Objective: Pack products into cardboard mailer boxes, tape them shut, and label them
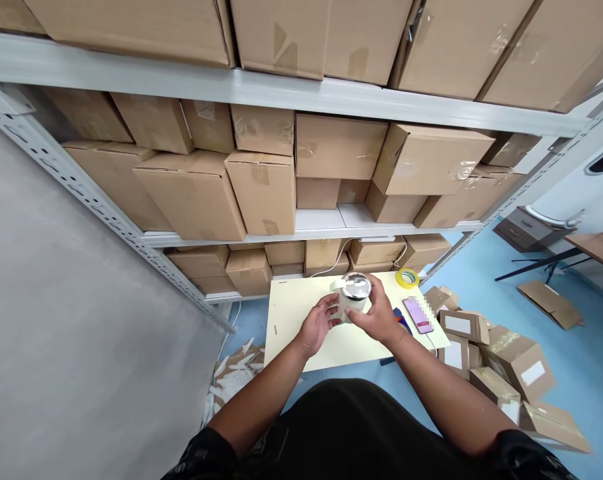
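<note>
A pale cup (348, 312) with a shiny silver lid (356, 286) and a light green tab at its upper left is held above a cream tabletop (301, 340). My right hand (378, 319) wraps its right side, thumb across the front. At the cup's left, my left hand (317, 327) has its fingers apart, tips close to the wall; whether they press on it I cannot tell. Right of the cup lie a yellow tape roll (408, 278), a phone (418, 315) with a lit screen, and a blue and red tool (402, 320), partly hidden by my right hand.
A metal rack (281, 90) loaded with cardboard boxes (341, 145) rises behind the table. More boxes (516, 363) are heaped on the blue floor to the right. Paper and cardboard scraps (238, 373) lie at the lower left, beside a grey wall (81, 320).
</note>
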`<act>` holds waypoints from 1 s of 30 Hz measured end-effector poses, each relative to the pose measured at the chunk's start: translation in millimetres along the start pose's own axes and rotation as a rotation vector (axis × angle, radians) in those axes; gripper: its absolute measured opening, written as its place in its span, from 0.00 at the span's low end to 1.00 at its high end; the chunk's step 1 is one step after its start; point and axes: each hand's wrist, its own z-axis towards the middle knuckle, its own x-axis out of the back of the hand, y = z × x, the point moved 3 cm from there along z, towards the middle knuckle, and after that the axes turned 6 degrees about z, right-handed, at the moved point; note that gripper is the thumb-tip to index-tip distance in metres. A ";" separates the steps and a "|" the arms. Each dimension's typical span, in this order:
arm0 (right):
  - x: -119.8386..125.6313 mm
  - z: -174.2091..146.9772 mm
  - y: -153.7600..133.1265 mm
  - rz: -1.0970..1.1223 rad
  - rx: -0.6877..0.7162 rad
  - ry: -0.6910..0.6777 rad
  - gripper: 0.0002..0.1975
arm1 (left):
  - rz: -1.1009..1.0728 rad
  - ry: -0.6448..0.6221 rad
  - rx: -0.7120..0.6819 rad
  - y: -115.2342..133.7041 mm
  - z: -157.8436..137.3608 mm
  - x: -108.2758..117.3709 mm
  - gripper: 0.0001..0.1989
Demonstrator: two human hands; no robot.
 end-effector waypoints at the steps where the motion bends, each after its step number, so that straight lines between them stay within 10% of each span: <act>1: 0.7 0.9 2.0 -0.008 0.000 0.006 0.36 | 0.040 -0.022 -0.020 2.8 0.1 0.0 0.24; 8: 5.6 22.1 23.3 0.103 -0.133 0.152 0.33 | 0.383 -0.234 -0.101 21.8 -0.6 -26.8 0.38; 15: 40.1 36.7 56.8 0.134 -0.483 0.193 0.16 | 0.516 -0.212 -0.059 13.5 9.0 -29.9 0.28; 25: 94.9 81.0 76.1 0.179 -0.342 0.371 0.24 | 1.292 0.120 -0.328 -3.0 51.3 -0.3 0.13; 30: 123.2 101.4 93.0 0.184 -0.335 0.444 0.24 | 1.463 0.110 -0.193 -32.4 64.5 18.4 0.17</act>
